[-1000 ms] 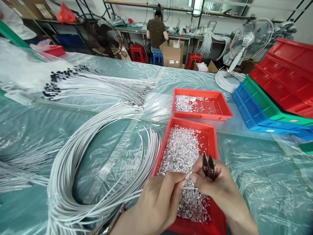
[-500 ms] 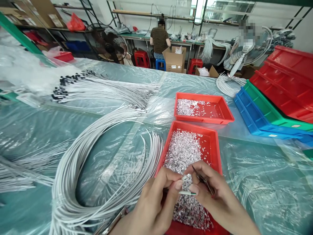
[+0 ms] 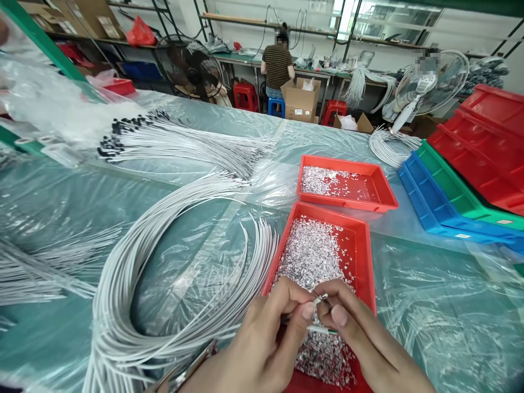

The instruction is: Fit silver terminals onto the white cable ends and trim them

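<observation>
My left hand (image 3: 278, 327) is closed, pinching a thin white cable (image 3: 320, 299) between thumb and forefinger above the nearer red tray. Its tip reaches my right fingers and looks shiny. Just below the pinch, a second white cable end with a green tip (image 3: 323, 329) sticks out to the right. My right hand (image 3: 352, 322) is closed at the cable tip, around a thin dark tool (image 3: 326, 307) that is mostly hidden by the fingers. Beneath both hands, the nearer red tray (image 3: 362, 256) holds a heap of small silvery metal pieces (image 3: 311, 248).
A large curved bundle of white cables (image 3: 118, 284) lies left of the tray. Behind it is a bundle with black ends (image 3: 184, 139). A second red tray (image 3: 368, 204) holds similar pieces. Stacked bins (image 3: 462, 202) stand at right. A person (image 3: 278, 65) sits at the far bench.
My right fingers have closed in on the cable tip, and the dark tool has swung mostly out of sight behind them. The whole view has shifted slightly.
</observation>
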`<action>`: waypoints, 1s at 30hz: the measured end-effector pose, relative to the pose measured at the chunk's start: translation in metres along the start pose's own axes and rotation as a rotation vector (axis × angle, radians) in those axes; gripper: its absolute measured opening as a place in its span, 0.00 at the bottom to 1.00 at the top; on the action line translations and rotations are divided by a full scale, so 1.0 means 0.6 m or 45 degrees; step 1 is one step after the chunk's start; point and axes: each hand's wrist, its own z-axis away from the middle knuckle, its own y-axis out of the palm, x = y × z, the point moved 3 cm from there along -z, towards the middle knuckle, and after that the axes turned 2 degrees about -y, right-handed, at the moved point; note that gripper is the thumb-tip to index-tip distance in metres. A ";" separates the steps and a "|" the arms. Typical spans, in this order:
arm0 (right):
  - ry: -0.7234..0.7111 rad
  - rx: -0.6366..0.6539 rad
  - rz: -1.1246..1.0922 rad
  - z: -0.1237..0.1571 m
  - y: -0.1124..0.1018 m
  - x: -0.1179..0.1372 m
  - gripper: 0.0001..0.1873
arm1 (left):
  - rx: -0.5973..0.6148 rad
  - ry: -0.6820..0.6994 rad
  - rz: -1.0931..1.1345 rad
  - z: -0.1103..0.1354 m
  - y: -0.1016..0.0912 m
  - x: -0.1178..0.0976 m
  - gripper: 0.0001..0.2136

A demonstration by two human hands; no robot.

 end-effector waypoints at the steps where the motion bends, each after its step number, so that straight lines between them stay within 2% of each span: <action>1: 0.012 -0.012 -0.006 0.000 0.000 0.000 0.17 | 0.006 -0.008 -0.007 0.000 0.000 0.001 0.06; 5: -0.021 -0.048 -0.027 -0.001 -0.001 0.004 0.16 | 0.016 -0.038 -0.036 0.003 -0.001 0.005 0.06; 10: -0.071 -0.010 -0.030 -0.001 -0.001 0.001 0.12 | -0.001 -0.038 -0.053 0.001 0.000 0.004 0.06; 14: -0.063 -0.030 -0.012 0.003 -0.003 -0.006 0.10 | -0.027 0.050 -0.107 -0.002 -0.002 0.000 0.05; 17: -0.113 -0.077 0.004 0.003 -0.007 -0.007 0.09 | -0.038 0.123 -0.260 -0.002 -0.003 0.000 0.05; 22: -0.210 -0.062 -0.170 0.001 -0.007 -0.007 0.11 | -0.020 0.250 -0.471 0.001 0.002 -0.001 0.06; 26: -0.144 0.014 -0.367 0.001 -0.005 -0.009 0.10 | -0.045 0.348 -0.559 -0.001 0.004 -0.005 0.07; 30: -0.057 0.052 -0.446 0.004 -0.005 -0.010 0.09 | -0.094 0.441 -0.611 0.001 0.007 -0.006 0.08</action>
